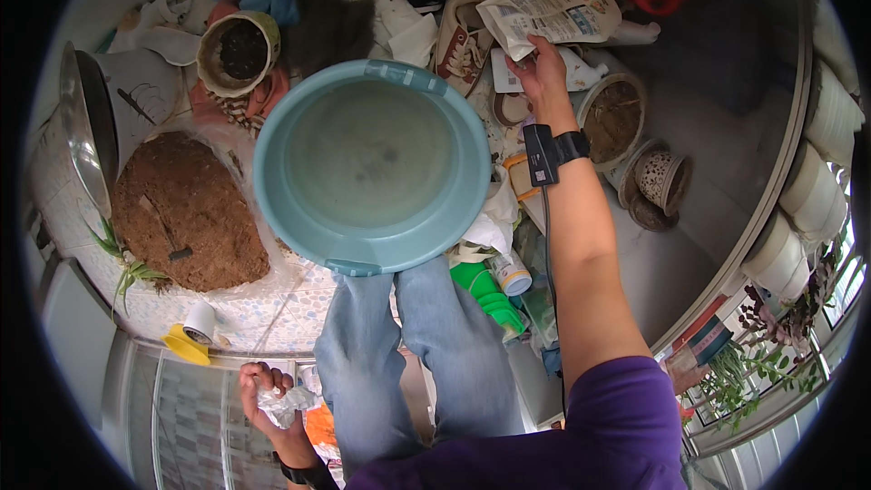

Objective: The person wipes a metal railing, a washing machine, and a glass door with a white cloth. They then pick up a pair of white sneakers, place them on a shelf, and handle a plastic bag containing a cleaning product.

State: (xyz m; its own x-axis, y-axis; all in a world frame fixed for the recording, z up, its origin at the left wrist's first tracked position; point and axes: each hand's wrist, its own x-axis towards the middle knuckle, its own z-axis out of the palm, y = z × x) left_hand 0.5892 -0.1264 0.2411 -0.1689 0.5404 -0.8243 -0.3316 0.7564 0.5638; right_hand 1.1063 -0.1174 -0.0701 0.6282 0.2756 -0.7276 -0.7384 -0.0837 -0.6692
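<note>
My right hand [542,75] reaches to the far right, its fingers at the lower corner of a printed pouch [554,7] that they appear to pinch. Under that hand lie a flat white packet [505,73] and a white plastic bottle [582,71]. Down at the lower left, my left hand [267,398] is curled around a crumpled white piece of tissue or thin plastic [284,405]. Between the hands, in front of my knees, stands a blue-green plastic basin [299,245] with cloudy water [371,150] in it.
Soil [190,211] is heaped on clear plastic at left, a small hand tool [163,228] on it. Around the basin are a soil-filled pot [269,41], a sneaker [463,41], green plastic pots [486,296] and another pot of soil [612,116]. Patterned pots [661,180] stand farther right.
</note>
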